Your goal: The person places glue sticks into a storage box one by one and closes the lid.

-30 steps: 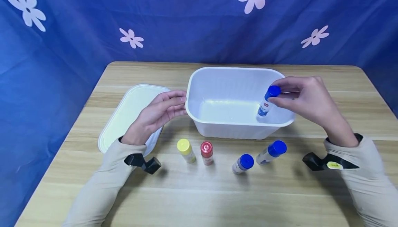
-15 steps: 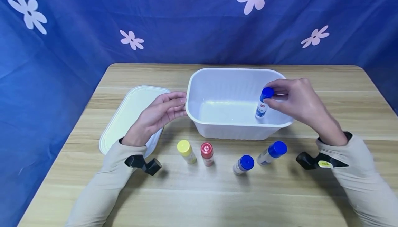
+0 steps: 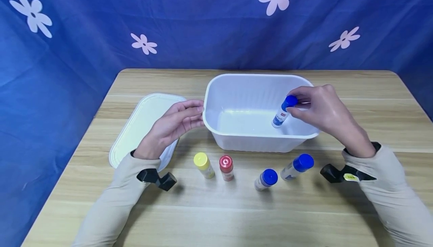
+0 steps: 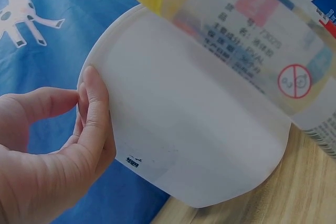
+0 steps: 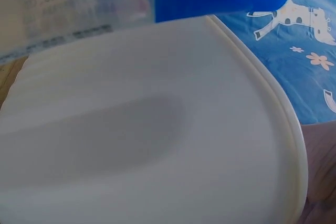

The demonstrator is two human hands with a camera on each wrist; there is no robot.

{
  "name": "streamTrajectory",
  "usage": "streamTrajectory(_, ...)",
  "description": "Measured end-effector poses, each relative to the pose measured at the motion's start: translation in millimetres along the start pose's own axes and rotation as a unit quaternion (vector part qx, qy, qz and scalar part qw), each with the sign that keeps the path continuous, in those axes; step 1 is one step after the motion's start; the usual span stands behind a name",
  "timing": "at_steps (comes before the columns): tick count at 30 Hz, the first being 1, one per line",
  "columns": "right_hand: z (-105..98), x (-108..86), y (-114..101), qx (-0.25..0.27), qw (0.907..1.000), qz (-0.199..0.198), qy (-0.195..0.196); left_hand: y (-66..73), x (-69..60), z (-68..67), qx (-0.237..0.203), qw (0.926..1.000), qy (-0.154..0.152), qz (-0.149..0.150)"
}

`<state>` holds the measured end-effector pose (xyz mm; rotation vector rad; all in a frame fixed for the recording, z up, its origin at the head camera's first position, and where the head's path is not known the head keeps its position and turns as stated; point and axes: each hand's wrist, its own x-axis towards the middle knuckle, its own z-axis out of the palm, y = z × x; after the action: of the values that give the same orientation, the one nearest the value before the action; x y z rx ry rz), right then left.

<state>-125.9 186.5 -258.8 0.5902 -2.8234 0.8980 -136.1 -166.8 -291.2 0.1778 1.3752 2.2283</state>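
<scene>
A white plastic bin (image 3: 250, 142) stands at the table's middle. My left hand (image 3: 169, 126) touches its left end near the rim, fingers fairly straight; in the left wrist view the fingertips (image 4: 95, 93) lie on the outer wall. Inside the bin's right part, my right hand (image 3: 321, 108) pinches a blue-capped liquid glue bottle (image 3: 280, 116) by its cap. That bottle leans, its lower end near the bin's floor; whether it touches is unclear. In front of the bin stand a yellow-capped glue bottle (image 3: 203, 164), a red-capped one (image 3: 226, 168) and two blue-capped glue bottles (image 3: 265, 179).
A white lid (image 3: 135, 126) lies flat on the wooden table (image 3: 216, 217), partly under my left hand and forearm. A blue curtain (image 3: 203, 21) with white flowers hangs behind the table. Each wrist carries a black camera.
My right hand has moved left inside the bin with the blue-capped glue bottle, whose lower end has swung left. The left hand and the bottles on the table stay in place.
</scene>
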Motion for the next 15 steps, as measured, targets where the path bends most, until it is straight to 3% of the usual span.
streamTrajectory(6,0.6,1.9,-1.8,-0.023,0.9997,0.006,0.003,0.4,0.0,0.7,0.006,1.0,0.003,0.0)
streamTrajectory(15,-0.4,-0.4,-0.7,-0.007,1.0,-0.002,0.005,0.7,0.0,1.1,0.004,1.0,0.005,0.0)
